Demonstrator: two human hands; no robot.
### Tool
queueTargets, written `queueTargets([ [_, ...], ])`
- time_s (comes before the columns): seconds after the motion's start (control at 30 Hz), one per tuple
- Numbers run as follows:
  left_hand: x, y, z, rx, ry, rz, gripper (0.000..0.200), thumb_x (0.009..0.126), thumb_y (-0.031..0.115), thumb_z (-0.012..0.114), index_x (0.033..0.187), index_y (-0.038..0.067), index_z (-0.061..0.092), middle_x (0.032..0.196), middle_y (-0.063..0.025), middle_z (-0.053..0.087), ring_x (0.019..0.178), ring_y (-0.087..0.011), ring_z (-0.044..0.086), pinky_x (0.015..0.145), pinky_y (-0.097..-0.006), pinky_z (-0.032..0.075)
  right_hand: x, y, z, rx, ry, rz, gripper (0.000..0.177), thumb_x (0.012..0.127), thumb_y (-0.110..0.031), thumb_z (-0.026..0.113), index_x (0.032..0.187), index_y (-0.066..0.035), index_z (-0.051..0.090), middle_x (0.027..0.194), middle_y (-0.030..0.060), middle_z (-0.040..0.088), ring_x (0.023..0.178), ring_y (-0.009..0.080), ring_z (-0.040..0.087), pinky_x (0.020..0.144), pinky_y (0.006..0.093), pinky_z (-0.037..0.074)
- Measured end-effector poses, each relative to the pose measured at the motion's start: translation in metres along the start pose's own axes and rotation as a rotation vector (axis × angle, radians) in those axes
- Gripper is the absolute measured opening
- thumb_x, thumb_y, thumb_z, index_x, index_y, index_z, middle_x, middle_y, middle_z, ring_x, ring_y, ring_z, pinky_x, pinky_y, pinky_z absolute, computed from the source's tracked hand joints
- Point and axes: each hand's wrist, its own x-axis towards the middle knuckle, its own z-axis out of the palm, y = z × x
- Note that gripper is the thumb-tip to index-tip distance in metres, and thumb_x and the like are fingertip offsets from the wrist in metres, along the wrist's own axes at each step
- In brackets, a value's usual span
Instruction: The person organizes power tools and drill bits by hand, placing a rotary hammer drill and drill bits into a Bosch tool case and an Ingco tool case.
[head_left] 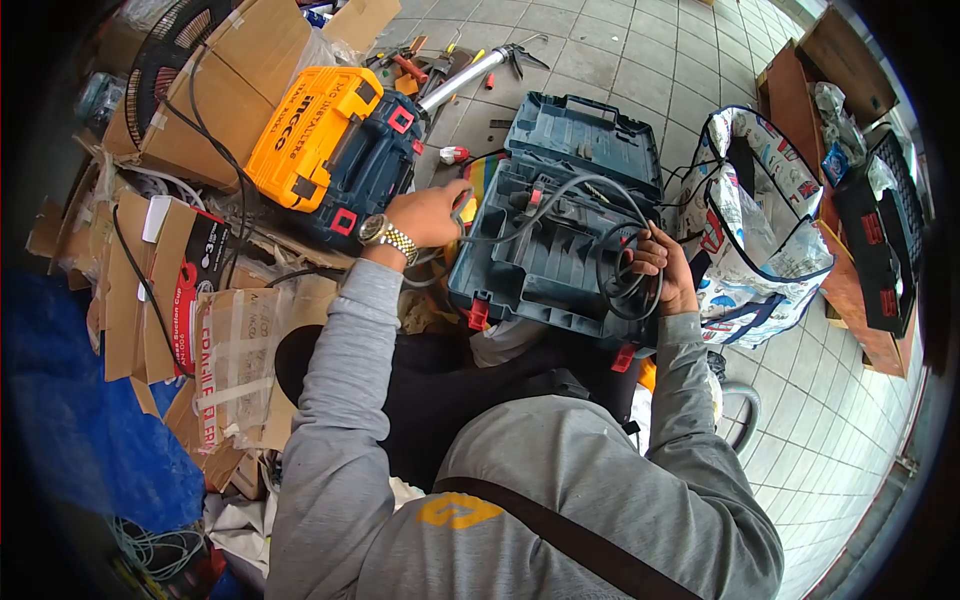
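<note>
A grey power cable point(545, 208) runs between my two hands, over an open dark blue-green tool case point(553, 262). My left hand point(428, 215), with a gold watch on the wrist, is closed on the cable at the case's left edge. My right hand point(664, 264) grips several loops of the same cable above the case's right side. The case's lid point(585, 140) is folded back on the floor, away from me. Moulded compartments and red latches point(479, 314) show in the base. Part of the base is hidden under the cable loops.
To the left stand a yellow and dark blue toolbox point(310, 140) and cardboard boxes point(240, 360). A caulking gun point(470, 80) and loose tools lie beyond. At right are a patterned bag point(750, 290), a black case point(880, 235) and a wooden box point(870, 310) on the tiled floor.
</note>
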Motion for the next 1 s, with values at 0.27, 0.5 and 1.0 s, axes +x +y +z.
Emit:
queueTargets([
  [0.27, -0.005, -0.06, 0.081, -0.007, 0.344, -0.289, 0.041, 0.086, 0.004, 0.064, 0.125, 0.008, 0.051, 0.099, -0.019, 0.073, 0.092, -0.0428, 0.07, 0.076, -0.0547, 0.055, 0.004, -0.013, -0.023, 0.034, 0.078, -0.01, 0.031, 0.11, -0.029, 0.047, 0.092, -0.006, 0.055, 0.056, -0.0077, 0.041, 0.046, 0.0066, 0.042, 0.047, 0.0262, 0.039],
  [0.5, -0.021, -0.124, 0.042, 0.033, 0.613, -0.193, 0.036, 0.091, 0.004, 0.06, 0.127, 0.008, 0.062, 0.096, -0.0209, 0.072, 0.084, -0.0379, 0.071, 0.074, -0.0502, 0.055, 0.008, -0.01, -0.025, 0.098, 0.046, -0.034, 0.036, 0.109, -0.03, 0.05, 0.08, -0.008, 0.052, 0.055, -0.0075, 0.04, 0.048, 0.0076, 0.043, 0.049, 0.0267, 0.039],
  [1.0, -0.27, -0.307, -0.184, -1.359, 1.433, -0.115, 0.014, 0.106, 0.007, 0.049, 0.107, -0.004, 0.058, 0.08, -0.0031, 0.053, 0.057, -0.0087, 0.036, 0.055, -0.0262, 0.033, 0.0, -0.063, -0.102, 0.577, 0.228, -0.364, 0.034, 0.099, -0.013, 0.047, 0.065, -0.013, 0.042, 0.055, -0.0008, 0.041, 0.048, 0.0132, 0.044, 0.053, 0.0293, 0.044],
])
